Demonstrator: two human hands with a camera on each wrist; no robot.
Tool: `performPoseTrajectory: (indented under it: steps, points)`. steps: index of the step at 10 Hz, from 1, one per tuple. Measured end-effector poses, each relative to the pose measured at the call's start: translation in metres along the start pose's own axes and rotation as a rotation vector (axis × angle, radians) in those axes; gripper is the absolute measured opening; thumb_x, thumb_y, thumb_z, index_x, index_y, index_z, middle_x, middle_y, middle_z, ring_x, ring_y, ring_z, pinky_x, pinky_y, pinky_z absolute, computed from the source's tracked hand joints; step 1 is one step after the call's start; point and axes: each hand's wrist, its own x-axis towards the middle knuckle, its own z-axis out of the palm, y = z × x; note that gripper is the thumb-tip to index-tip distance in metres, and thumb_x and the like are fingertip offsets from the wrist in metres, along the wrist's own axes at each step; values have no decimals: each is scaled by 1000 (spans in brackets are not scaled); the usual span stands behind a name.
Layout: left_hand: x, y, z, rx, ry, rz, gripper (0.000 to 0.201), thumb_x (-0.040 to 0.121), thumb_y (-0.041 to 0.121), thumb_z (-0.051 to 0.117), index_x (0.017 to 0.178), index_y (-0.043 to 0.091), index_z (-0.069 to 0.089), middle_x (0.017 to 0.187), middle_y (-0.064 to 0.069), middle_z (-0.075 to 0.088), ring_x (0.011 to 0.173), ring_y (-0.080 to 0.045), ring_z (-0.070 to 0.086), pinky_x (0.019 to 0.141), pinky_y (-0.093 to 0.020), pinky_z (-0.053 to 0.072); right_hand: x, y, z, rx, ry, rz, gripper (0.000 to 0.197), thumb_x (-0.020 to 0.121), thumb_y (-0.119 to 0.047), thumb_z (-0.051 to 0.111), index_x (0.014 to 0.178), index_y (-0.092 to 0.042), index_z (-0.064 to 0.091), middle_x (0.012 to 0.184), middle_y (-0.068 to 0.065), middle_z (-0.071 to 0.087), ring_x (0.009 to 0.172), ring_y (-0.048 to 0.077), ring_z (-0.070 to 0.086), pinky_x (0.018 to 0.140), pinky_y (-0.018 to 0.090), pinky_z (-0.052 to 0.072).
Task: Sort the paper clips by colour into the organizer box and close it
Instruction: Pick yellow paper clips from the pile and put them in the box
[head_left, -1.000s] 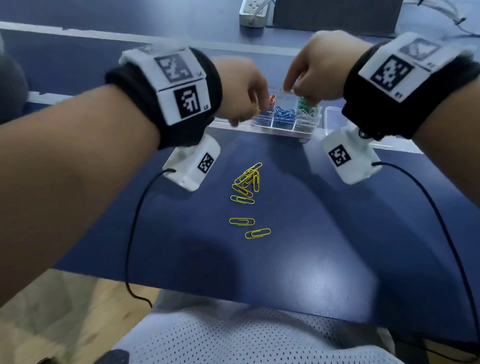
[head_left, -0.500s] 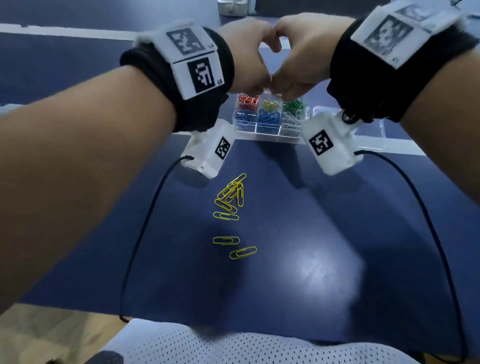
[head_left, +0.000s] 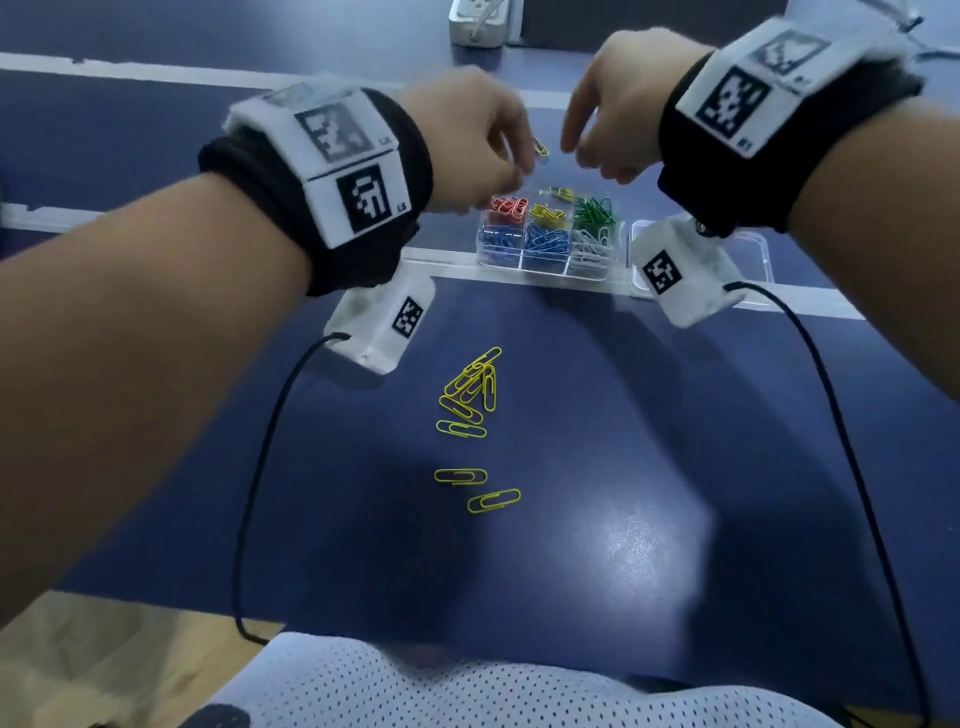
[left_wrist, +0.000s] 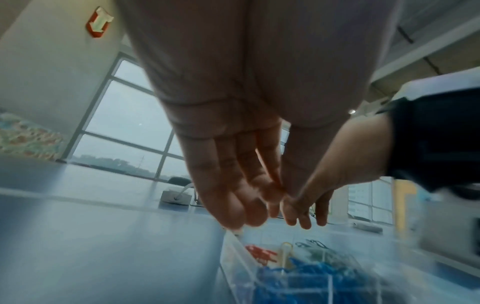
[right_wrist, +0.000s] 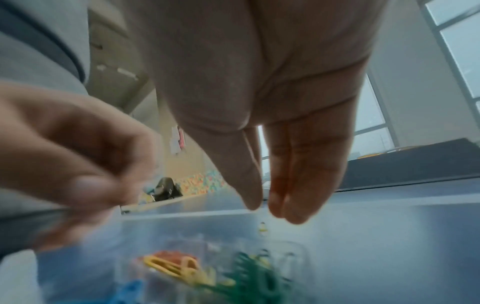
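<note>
Since half a second ago, both hands have parted above the organizer box (head_left: 545, 234), having been pressed together over it.

Head view: left hand (head_left: 467, 140) is over the box's 10 o'clock corner, fingers curled, pinching a yellow clip (head_left: 540, 148) at its fingertips. Right hand (head_left: 613, 119) hangs at 1 o'clock of the box with relaxed fingers, holding nothing visible. A second yellow clip (head_left: 560, 193) shows at the far rim of the middle back compartment; whether it is falling or resting cannot be told. That compartment carries yellow clips, flanked by red at 9 o'clock and green at 3 o'clock; the near row carries blue, blue and white. Loose yellow clips (head_left: 470, 400) lie on the tabletop (head_left: 623, 467) at 6 o'clock of the box, well apart from both hands, long axes mostly 7-to-1 o'clock. The lid (head_left: 753, 249) lies at 3 o'clock, partly hidden.

Left wrist view: blurred; fingers bunch downward above the box; the clip cannot be made out.

Right wrist view: right hand's fingers (right_wrist: 298, 185) hang straight and empty above the green and yellow compartments.

Judgement: the pinched clip sits just beyond the yellow compartment, so the drop needs a small move toward 6 o'clock. The left hand is nearer the loose pile.
</note>
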Motion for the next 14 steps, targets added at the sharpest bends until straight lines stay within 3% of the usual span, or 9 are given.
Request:
performPoseTrajectory:
  steps: [2,3,4,7,8,10,12,13,14]
  points:
    - [-41,-16,11,379,-278,-28,27,75,46,67,87,22,68,80,4,70,77,-16,63,82,-28,51,24,3,7,-185,-141,1,30,70,-34,78,86,-8,75,79,12,75,69,25,70,84,45,57]
    - [-53,-12,17,442,-293,-14,46,66,63,67,92,24,65,90,7,70,87,-17,63,85,-30,50,37,3,13,-192,-155,1,36,64,-27,78,89,-2,72,71,16,71,56,18,56,83,49,56]
    - [-59,-4,21,546,-304,34,57,60,68,68,96,25,64,100,3,67,92,-21,59,82,-28,47,41,1,11,-248,-201,9,39,61,-22,74,92,1,69,65,19,60,59,17,51,73,37,53]
    - [-62,2,32,699,-285,140,16,80,30,62,88,19,69,92,-1,67,76,-23,50,49,-23,27,43,-15,13,-277,-116,-68,28,83,-11,64,111,-8,68,87,8,69,71,24,66,73,35,58]
    - [-61,1,29,681,-263,154,13,82,24,53,79,21,65,80,0,60,75,-26,51,62,-25,33,45,-25,12,-343,-48,-106,28,82,-14,64,109,-4,68,105,14,71,95,33,69,87,45,55]
    - [-60,-4,23,556,-252,117,4,74,26,59,73,22,60,69,6,55,73,-22,53,66,-24,38,66,-29,19,-466,-34,-177,28,82,-16,67,105,-1,69,102,18,71,97,34,68,88,43,54]
    - [-61,-13,21,490,-241,62,17,72,28,65,63,23,50,62,9,51,62,-13,47,57,-23,37,68,-27,13,-456,-194,-210,24,77,-12,72,94,5,72,92,25,72,60,23,64,76,40,59]
    - [-63,-18,18,466,-243,16,18,72,29,65,63,23,51,63,9,53,64,-14,49,65,-24,40,67,-28,13,-488,-257,-222,28,79,0,66,101,17,64,61,23,61,31,7,44,48,12,49]
    - [-66,-22,15,415,-238,-15,17,71,28,66,63,23,52,63,8,54,58,-8,47,59,-23,39,59,-27,15,-513,-165,-187,28,75,-5,66,100,6,69,51,5,51,40,13,47,46,16,39]
